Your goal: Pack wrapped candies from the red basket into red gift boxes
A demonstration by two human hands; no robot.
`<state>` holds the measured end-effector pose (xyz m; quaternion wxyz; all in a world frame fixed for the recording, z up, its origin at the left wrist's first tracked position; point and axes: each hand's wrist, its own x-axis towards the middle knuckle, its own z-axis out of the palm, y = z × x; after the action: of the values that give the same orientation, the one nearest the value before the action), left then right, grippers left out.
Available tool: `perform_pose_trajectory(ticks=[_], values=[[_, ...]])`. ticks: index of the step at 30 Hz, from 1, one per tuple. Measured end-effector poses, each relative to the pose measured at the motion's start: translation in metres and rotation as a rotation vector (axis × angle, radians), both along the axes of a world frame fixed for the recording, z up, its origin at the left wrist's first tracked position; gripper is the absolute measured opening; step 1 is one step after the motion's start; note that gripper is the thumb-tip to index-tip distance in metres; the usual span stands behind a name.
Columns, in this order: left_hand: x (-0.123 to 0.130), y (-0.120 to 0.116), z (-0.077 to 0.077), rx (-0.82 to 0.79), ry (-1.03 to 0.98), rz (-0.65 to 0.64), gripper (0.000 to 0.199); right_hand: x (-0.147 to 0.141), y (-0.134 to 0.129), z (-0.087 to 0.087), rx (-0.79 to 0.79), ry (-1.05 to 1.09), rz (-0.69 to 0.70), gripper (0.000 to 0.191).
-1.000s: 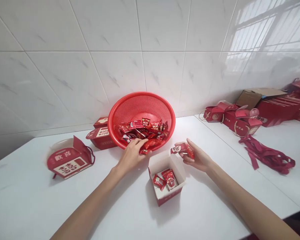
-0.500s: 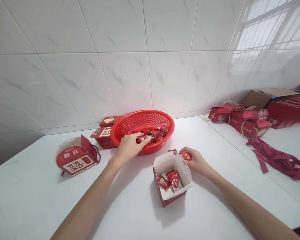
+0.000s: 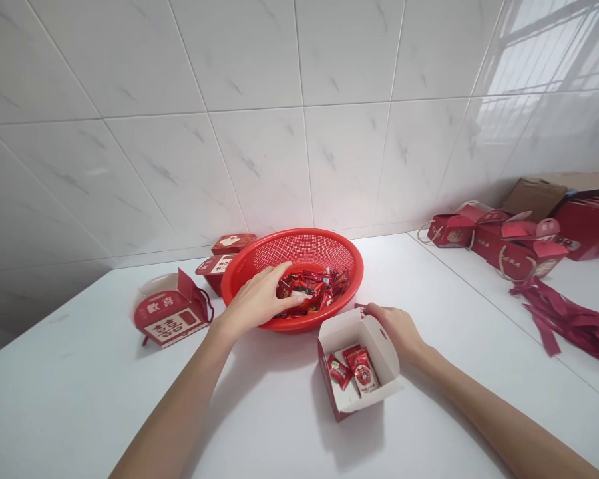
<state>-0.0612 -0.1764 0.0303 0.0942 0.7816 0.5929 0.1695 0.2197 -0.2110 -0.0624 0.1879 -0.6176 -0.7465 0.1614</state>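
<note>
My left hand (image 3: 262,297) reaches over the left rim of a red perforated plastic basket (image 3: 292,326). Its thumb and fingers are apart above the red wrapped candies (image 3: 317,293) inside, with nothing gripped. In front of the basket stands an uncovered dark red paper box (image 3: 352,326) with a white inside. Several red candy packets (image 3: 362,369) lie on its floor. Curled at the box's far right side is my right hand (image 3: 397,329), next to a raised flap. Its fingers are closed but partly hidden behind the flap, and what they hold does not show.
A red gift box (image 3: 172,313) with a cord handle stands left, more boxes (image 3: 219,267) beside the basket. At right are several small red boxes (image 3: 514,256), a bundle of dark red ribbons (image 3: 572,319) and a larger carton (image 3: 534,196). A tiled wall (image 3: 259,166) bounds the table's back.
My left hand's fingers have lifted and spread above the candies. My right hand has turned lower beside the box, and the red packet it held is out of sight. The whole view has shifted slightly.
</note>
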Motion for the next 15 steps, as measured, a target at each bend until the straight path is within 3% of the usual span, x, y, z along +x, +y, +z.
perform_pose_trajectory(ticks=[2,4,6,9,12,15], values=[[0.001,-0.001,0.0,0.089,-0.075,-0.088,0.063,0.008,0.006,-0.002,0.061,0.169,-0.043,0.018],[0.007,-0.003,0.0,0.145,-0.195,-0.256,0.045,0.016,0.011,0.0,0.085,0.45,-0.094,0.027],[0.015,-0.005,0.002,0.098,-0.283,-0.437,0.032,0.024,0.014,0.005,0.046,0.75,-0.128,0.03],[0.029,-0.001,0.003,-0.072,-0.183,-0.599,0.031,0.031,0.015,0.014,-0.08,1.064,-0.142,0.036],[0.038,0.016,0.004,-0.162,0.083,-0.601,0.031,0.031,0.015,0.018,-0.145,1.209,-0.125,0.039],[0.039,0.039,0.006,-0.184,0.354,-0.489,0.046,0.028,0.014,0.018,-0.168,1.254,-0.101,0.038]])
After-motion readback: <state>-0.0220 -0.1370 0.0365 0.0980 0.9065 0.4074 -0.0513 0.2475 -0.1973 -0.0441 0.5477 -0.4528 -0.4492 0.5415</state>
